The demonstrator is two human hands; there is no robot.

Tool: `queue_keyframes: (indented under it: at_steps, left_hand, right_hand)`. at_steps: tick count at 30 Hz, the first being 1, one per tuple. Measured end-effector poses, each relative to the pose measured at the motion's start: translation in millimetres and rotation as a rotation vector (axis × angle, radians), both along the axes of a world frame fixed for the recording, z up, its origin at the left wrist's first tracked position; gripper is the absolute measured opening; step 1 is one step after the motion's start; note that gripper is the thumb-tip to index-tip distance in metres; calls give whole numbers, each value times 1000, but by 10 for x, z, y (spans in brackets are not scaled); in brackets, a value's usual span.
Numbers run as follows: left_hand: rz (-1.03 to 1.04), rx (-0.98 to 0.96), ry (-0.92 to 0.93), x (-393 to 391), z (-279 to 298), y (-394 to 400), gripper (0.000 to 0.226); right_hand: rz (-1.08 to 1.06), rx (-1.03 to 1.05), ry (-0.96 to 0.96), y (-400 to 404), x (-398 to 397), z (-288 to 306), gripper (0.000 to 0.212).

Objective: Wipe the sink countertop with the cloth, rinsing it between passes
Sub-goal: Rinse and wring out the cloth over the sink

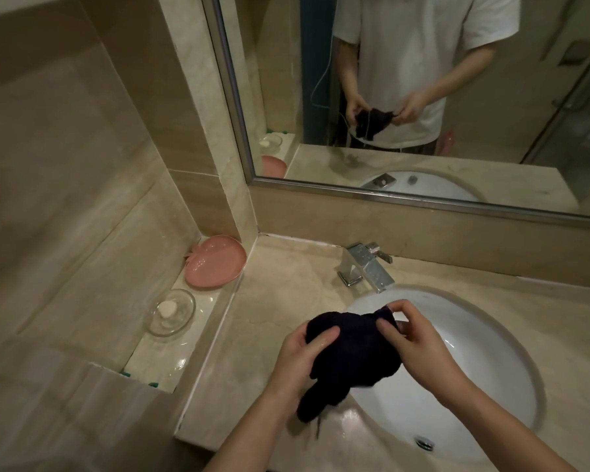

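Note:
A dark, nearly black cloth (351,352) hangs bunched over the left rim of the white oval sink (474,362). My left hand (304,352) grips its left side with thumb on top. My right hand (413,338) pinches the cloth's upper right corner between thumb and fingers. A loose end of the cloth dangles down toward the beige marble countertop (280,301), which looks wet and glossy near the sink's front edge.
A chrome faucet (367,267) stands behind the sink, no water running. On the raised left ledge sit a pink plate (215,265) and a glass dish with soap (171,311). A mirror (423,97) lines the back wall. The overflow hole (424,442) shows at the sink's near side.

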State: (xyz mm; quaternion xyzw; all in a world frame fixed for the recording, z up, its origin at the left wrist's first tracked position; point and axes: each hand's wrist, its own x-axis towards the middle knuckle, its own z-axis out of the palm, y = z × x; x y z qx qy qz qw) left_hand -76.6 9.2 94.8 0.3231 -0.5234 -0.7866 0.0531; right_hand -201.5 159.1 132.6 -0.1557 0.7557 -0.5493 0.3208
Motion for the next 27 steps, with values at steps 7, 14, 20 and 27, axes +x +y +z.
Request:
queue_keyframes:
  at_steps: [7,14,20,27]
  left_hand:
    - [-28,164,78,21,73,-89,47]
    - [-56,-213,-78,69,116,-302,39]
    - [-341,-359,-43,110,174,-388,104]
    - [-434,-1123,-331,29,160,-451,19]
  right_hand:
    - [21,-210,-427,160,-141,71,61]
    - [-53,-138,-77,237,-334,114,73]
    - [129,-158,-188,288,-436,235,88]
    - [615,674,607,269,-540,14,20]
